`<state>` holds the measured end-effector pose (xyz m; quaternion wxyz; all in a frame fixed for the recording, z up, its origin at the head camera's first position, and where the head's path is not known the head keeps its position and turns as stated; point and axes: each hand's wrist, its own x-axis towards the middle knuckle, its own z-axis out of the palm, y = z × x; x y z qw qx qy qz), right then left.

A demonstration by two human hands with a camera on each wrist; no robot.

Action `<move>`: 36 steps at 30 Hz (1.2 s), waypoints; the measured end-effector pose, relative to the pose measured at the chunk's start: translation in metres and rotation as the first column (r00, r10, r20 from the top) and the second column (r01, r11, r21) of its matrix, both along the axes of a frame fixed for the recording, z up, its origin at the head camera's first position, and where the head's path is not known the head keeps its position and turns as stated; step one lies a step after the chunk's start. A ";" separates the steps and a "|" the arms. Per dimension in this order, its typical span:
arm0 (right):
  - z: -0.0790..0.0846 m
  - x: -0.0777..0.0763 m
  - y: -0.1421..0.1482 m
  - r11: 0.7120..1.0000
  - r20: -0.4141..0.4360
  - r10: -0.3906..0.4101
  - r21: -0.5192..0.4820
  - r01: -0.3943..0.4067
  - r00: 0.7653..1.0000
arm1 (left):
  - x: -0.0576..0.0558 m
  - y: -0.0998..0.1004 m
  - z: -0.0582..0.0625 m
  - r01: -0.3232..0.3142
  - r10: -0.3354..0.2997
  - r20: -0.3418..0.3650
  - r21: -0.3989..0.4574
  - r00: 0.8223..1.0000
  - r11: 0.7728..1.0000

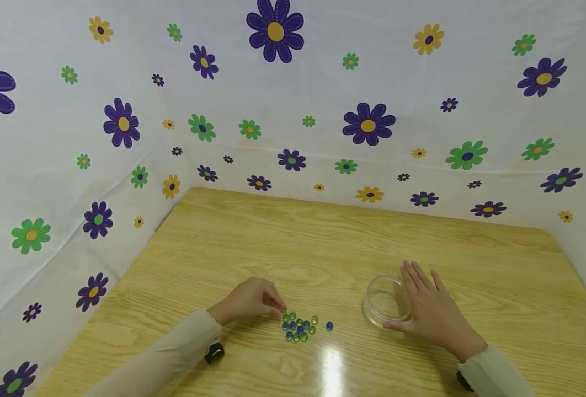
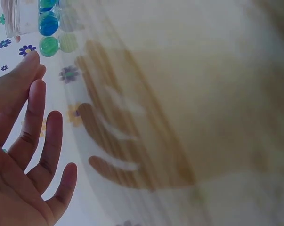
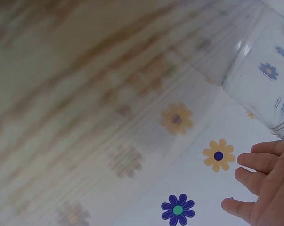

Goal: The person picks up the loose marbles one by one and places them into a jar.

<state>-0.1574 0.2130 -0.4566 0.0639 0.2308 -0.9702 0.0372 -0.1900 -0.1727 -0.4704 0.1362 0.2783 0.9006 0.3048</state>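
Nearest: pale sleeves, left one and right one, each with a black wrist device, left and right, by the cuff. Next, a glare patch on the tabletop, then the marbles, green and blue glass, loosely clustered between the hands but much closer to the left one. One blue marble sits apart, to the right of the group on the jar side. The left hand comes in from the left; its fingertips are right at the cluster's upper left edge, so the marbles lie just right of that grip and a bit nearer the camera. Left grip: thumb and index tips close together, other fingers loosely spread (can't tell whether a marble is pinched). Slightly farther, a clear round jar stands upright, well right of the marbles. Right hand is at the jar's right side, fingers straight, thumb out by its near edge; that grip is spread, not clamped, jar on its thumb side. Beyond both hands runs the wood-grain table, and behind that, white cloth with purple, green and yellow flowers.
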 end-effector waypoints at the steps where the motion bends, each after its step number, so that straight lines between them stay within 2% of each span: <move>1: 0.000 0.000 0.000 1.000 -0.001 0.000 0.000 0.000 1.000 | 0.000 0.000 0.000 -0.003 0.003 -0.004 -0.004 1.000 1.000; 6: 0.001 0.000 0.000 1.000 -0.002 0.001 -0.008 -0.001 1.000 | -0.002 0.002 -0.001 -0.006 0.006 -0.012 -0.007 1.000 1.000; 17: 0.002 0.001 -0.001 1.000 -0.006 0.005 -0.005 -0.005 1.000 | -0.001 0.005 -0.001 -0.006 0.005 0.034 0.007 0.999 1.000; 36: 0.000 0.000 0.000 1.000 -0.008 0.003 -0.005 -0.003 1.000 | 0.000 0.003 -0.004 -0.003 0.003 0.005 -0.021 1.000 1.000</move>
